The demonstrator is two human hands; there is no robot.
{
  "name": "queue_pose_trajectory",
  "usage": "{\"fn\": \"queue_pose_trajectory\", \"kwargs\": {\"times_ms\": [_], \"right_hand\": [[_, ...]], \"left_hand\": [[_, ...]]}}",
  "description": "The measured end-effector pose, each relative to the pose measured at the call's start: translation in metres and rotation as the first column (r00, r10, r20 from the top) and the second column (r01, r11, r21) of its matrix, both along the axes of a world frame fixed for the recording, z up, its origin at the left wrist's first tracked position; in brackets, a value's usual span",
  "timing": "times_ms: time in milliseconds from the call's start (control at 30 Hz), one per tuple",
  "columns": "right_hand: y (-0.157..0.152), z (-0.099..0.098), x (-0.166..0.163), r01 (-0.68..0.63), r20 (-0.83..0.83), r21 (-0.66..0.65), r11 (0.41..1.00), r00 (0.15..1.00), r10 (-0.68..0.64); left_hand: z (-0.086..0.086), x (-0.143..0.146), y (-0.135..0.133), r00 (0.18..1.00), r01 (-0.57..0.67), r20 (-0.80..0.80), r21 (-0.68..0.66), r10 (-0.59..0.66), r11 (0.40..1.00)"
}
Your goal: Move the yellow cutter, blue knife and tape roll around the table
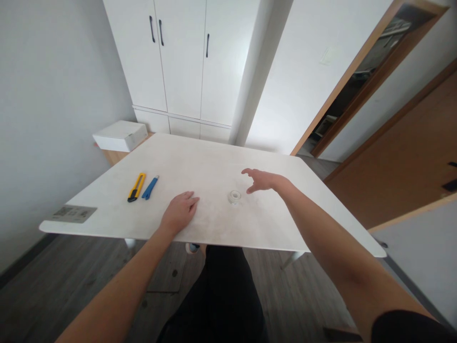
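A small roll of clear tape [234,197] lies on the white table [207,162], in front of me. My right hand [262,180] hovers just to the right of the tape, its thumb and fingers spread apart with nothing between them. Resting on the tabletop left of the tape is my left hand [180,209], palm down, fingers laid out and holding nothing. Farther left, a yellow box cutter [136,187] with a black end lies beside a smaller blue box cutter [150,187]. Both cutters are apart from my hands.
A printed label [74,214] is stuck at the table's front left corner. A white box [119,135] sits on a wooden surface behind the left edge. White cabinets [182,62] stand beyond the table, and a brown door [396,157] is at the right.
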State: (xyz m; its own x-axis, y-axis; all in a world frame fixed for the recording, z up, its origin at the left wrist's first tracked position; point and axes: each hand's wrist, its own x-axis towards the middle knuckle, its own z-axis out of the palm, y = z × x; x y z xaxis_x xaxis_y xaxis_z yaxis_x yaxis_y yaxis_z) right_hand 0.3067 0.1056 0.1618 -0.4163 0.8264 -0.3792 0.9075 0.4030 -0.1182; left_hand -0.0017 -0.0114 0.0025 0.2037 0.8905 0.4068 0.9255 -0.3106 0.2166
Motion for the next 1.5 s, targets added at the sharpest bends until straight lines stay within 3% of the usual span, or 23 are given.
{"fn": "queue_pose_trajectory", "kwargs": {"times_ms": [200,400,600,867,967,1067,1267,1367,1500], "right_hand": [[0.003,0.01,0.011,0.008,0.032,0.047,0.999,0.999,-0.009],[-0.023,-0.022,-0.028,-0.156,0.051,0.038,0.987,0.987,0.154],[-0.026,-0.058,-0.045,-0.219,0.124,0.062,0.974,0.97,0.21],[-0.025,-0.069,-0.042,-0.261,0.174,0.108,0.959,0.955,0.24],[-0.015,-0.059,-0.013,-0.198,0.18,0.12,0.973,0.968,0.174],[0.003,-0.047,0.041,0.0,0.218,0.161,0.987,0.975,-0.035],[0.032,-0.041,0.149,0.321,0.279,0.23,0.919,0.883,-0.378],[0.039,-0.049,0.173,0.387,0.26,0.233,0.892,0.859,-0.44],[0.045,-0.062,0.179,0.379,0.226,0.214,0.9,0.877,-0.423]], "left_hand": [[-0.001,0.0,0.0,1.0,-0.004,-0.012,0.003,0.004,1.0],[-0.001,0.0,-0.001,1.0,0.001,0.008,0.008,-0.001,1.0],[-0.001,-0.001,0.0,1.0,0.007,0.019,0.003,-0.007,1.0],[-0.002,-0.002,0.001,0.999,0.025,0.024,0.007,-0.026,1.0],[-0.003,-0.003,0.001,0.999,0.028,0.027,0.01,-0.028,1.0],[-0.005,-0.003,0.001,0.999,0.029,0.036,0.015,-0.03,0.999],[-0.006,-0.004,0.003,0.999,0.019,0.029,0.01,-0.019,1.0],[-0.007,-0.004,0.003,0.999,0.023,0.024,0.013,-0.023,1.0],[-0.006,-0.005,0.003,1.0,0.021,0.022,0.016,-0.021,1.0]]}}
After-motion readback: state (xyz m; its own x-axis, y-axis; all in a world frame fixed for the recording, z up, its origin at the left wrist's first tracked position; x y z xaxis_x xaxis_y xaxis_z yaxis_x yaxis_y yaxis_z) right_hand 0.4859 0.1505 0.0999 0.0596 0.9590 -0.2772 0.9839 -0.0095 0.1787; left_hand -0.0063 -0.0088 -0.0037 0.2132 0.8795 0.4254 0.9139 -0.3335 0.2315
